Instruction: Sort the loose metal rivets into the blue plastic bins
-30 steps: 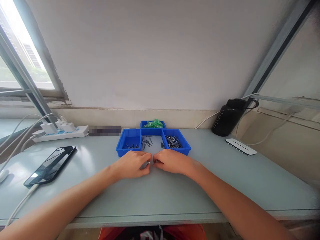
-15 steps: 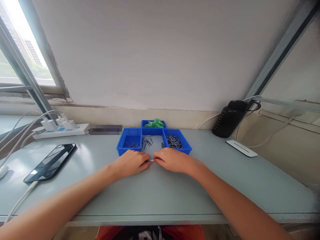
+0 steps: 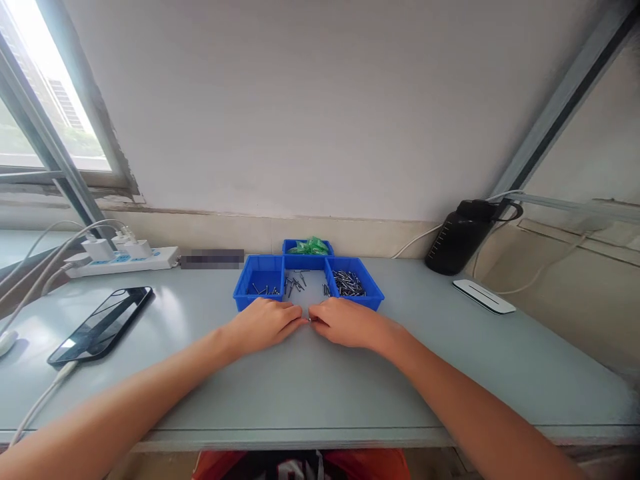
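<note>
My left hand and my right hand meet in front of the blue bins, both closed with fingers pinched. A small shiny bit of a metal screw shows between their fingertips; the fingers hide most of it. Just behind my left hand is the left blue bin, with some loose screws on its floor. The right blue bin, behind my right hand, holds a heap of small metal screw-like pieces. Between the bins, more screws lie on the table.
A back blue bin holds green plastic bags. To the left are a phone with its cable and a power strip with plugs. A black bottle and a white flat device are on the right.
My left fingertips have moved slightly right, closer to my right hand. Less of the metal piece between them shows now. The bins and loose screws have stayed put.
</note>
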Motion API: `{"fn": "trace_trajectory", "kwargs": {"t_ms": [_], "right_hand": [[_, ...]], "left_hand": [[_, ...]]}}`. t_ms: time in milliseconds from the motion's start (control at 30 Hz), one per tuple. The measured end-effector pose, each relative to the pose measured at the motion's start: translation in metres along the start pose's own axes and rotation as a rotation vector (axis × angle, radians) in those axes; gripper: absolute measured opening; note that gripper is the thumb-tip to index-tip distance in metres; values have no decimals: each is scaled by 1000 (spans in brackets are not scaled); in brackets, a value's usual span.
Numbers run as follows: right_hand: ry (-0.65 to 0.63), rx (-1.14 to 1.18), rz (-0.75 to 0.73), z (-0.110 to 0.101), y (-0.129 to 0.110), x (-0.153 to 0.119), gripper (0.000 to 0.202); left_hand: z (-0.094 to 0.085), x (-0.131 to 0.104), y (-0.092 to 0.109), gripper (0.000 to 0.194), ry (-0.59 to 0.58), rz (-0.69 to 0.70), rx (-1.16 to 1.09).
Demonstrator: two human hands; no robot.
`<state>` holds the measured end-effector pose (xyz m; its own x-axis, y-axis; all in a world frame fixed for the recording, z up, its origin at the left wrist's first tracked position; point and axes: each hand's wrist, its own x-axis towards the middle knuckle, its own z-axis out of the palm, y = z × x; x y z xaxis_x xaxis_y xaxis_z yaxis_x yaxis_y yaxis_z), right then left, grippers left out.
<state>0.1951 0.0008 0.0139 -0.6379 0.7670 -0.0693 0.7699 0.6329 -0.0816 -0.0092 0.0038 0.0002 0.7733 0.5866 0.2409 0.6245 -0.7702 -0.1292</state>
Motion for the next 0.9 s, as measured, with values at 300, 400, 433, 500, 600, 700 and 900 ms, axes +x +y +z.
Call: {"fn": "trace_trajectory", "kwargs": {"t_ms": [300,400,433,500,600,700,900], "right_hand": [[-1,-18,14,-8,2,-3,34],[-56,-75,-1,-7,3,0,34],[-72,-91,-12,-5,4,1,34],[-73,-113,-34,0,5,1,35],[20,-91,-50,8,6,-2,35],[89,-54,-19,13,6,-7,32],[67,-23,-27,8,4,-9,37]], "left_hand": [[-1,1,2,38,-115,-82,21],[-4,1,3,29,-115,-84,-7],[-4,1,3,27,-113,-83,-7],[-4,1,2,27,-109,-90,-2],[-1,1,2,30,-114,-72,11],[1,0,2,32,-128,-36,16],[-2,1,1,31,-116,-76,-4]]}}
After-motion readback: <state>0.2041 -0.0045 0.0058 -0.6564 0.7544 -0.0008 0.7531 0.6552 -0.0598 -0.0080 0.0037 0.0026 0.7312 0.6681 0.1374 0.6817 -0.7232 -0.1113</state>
